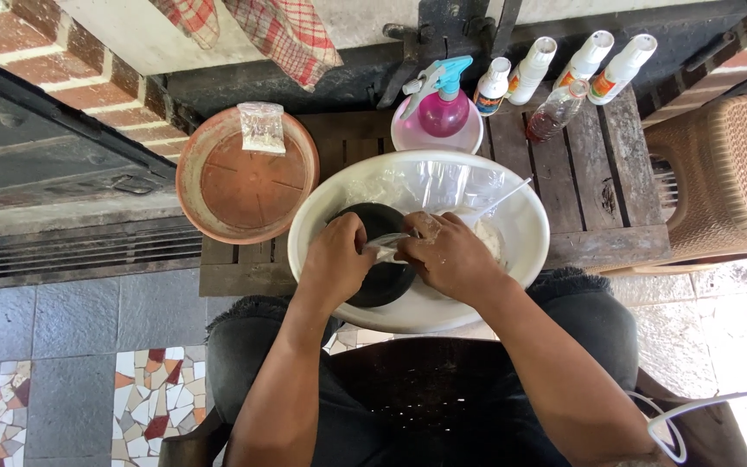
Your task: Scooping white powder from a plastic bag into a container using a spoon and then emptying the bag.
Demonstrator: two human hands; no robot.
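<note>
Left hand (336,259) and right hand (451,257) pinching a clear plastic bag (388,246) over black pot (379,255) inside white basin (520,227) at surface's (594,186) near edge.

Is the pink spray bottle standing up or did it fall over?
Standing up. The pink spray bottle sits upright in a small white bowl, its blue trigger nozzle on top.

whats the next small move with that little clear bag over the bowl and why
Probably pull the small clear bag open. Both hands, left hand and right hand, pinch it between them, directly above the black pot sitting in the white basin, so whatever it holds should drop into the pot.
</note>
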